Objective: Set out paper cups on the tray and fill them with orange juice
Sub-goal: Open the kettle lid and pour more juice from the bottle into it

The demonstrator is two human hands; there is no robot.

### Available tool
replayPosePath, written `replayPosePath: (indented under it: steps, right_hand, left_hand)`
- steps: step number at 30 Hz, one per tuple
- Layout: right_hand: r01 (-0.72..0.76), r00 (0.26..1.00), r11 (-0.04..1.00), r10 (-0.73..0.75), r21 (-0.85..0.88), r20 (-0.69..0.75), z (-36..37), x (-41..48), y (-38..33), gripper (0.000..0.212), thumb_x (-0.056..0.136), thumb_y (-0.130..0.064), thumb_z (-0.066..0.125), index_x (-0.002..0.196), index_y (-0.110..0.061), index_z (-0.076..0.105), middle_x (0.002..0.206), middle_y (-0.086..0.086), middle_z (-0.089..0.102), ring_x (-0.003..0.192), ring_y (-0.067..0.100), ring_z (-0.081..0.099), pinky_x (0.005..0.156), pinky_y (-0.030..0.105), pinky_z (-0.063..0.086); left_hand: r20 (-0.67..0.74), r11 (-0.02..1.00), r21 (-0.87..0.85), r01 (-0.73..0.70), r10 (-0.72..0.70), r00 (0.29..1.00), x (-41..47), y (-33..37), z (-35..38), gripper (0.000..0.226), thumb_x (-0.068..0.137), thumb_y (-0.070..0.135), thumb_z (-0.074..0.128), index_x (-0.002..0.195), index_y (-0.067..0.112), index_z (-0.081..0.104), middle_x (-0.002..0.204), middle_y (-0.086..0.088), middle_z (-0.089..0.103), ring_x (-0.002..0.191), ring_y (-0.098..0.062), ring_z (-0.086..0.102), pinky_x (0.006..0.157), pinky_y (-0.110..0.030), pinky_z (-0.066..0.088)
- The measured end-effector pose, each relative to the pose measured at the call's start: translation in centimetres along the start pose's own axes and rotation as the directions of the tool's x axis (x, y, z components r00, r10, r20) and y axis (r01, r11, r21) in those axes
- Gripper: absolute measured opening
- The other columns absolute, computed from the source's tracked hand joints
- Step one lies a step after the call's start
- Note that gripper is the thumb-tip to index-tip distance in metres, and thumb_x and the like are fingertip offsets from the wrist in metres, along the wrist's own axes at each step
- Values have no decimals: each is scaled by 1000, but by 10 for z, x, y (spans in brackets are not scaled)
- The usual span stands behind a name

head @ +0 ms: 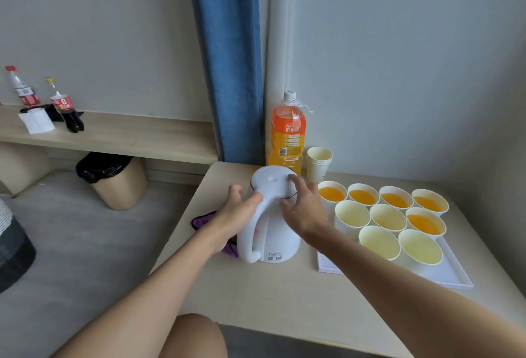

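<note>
From my remote seat I count nine paper cups [388, 217] on one white tray [455, 278] at the table's [256, 295] right: five hold orange juice, four stand empty, pale inside. One capped juice bottle [287, 135] stands by the wall beside one stack of spare cups [318, 164]. My left hand [236, 209] grips the white kettle's [273, 232] handle; my right hand [303, 207] rests spread fingers on its lid.

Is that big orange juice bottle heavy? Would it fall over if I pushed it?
The orange juice bottle looks fairly full, so it is probably heavy to lift. It is tall and narrow, so a push near the cap might tip it. Its smooth plastic could feel slippery.
</note>
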State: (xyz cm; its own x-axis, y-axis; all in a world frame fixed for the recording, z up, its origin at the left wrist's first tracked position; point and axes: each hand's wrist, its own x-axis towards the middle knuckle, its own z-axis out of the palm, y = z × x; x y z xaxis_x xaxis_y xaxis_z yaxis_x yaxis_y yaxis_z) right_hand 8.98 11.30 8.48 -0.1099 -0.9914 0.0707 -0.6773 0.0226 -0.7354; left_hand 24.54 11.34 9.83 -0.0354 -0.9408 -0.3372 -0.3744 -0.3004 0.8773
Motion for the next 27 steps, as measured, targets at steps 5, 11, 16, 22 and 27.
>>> replayPosePath:
  steps: [5, 11, 16, 22, 27]
  right_hand:
    - [9, 1000, 1000, -10, 10, 18, 4, -1, 5, 74, 84, -32, 67, 148, -20, 31, 143, 9, 31, 134, 33, 31, 111, 44, 34]
    - [54, 998, 997, -56, 61, 43, 4, 1, 5, 95, 80, -39, 77, 153, -24, 19, 146, 9, 28, 136, 29, 31, 111, 42, 35]
    - [20, 999, 991, -25, 133, 36, 12, 4, 6, 97, 77, -31, 81, 151, -17, 20, 146, 7, 37, 134, 25, 37, 108, 37, 35]
    - [-12, 1000, 997, 13, 73, -14, 5, 20, -2, 42, 88, -2, 53, 129, -11, 51, 126, 11, 51, 110, 28, 54, 96, 41, 49]
    - [-14, 990, 1000, 11, -17, -141, -16, 73, -20, 35, 92, -7, 51, 127, -6, 51, 123, 13, 55, 110, 33, 55, 94, 40, 47]
  left_hand:
    - [-30, 778, 591, -211, 283, 959, -6, 19, -1, 50, 96, 40, 45, 140, 52, 25, 116, -9, 54, 100, -38, 60, 90, -43, 51]
    - [120, 632, 713, -303, 316, 941, 5, 14, -13, 45, 103, 40, 47, 145, 48, 31, 132, -8, 56, 120, -32, 54, 98, -45, 49]
    - [-22, 725, 624, -292, 390, 921, 1, 7, -27, 58, 100, 32, 58, 140, 51, 20, 106, -5, 61, 93, -31, 60, 84, -47, 53]
    - [-48, 930, 308, -200, 226, 973, 3, 13, -47, 78, 86, 27, 76, 145, 35, 26, 109, -4, 66, 101, -22, 66, 95, -44, 55]
    - [-38, 972, 25, -234, 235, 971, 14, 68, -68, 60, 96, 18, 55, 151, 29, 34, 128, 2, 58, 119, -15, 56, 99, -38, 49]
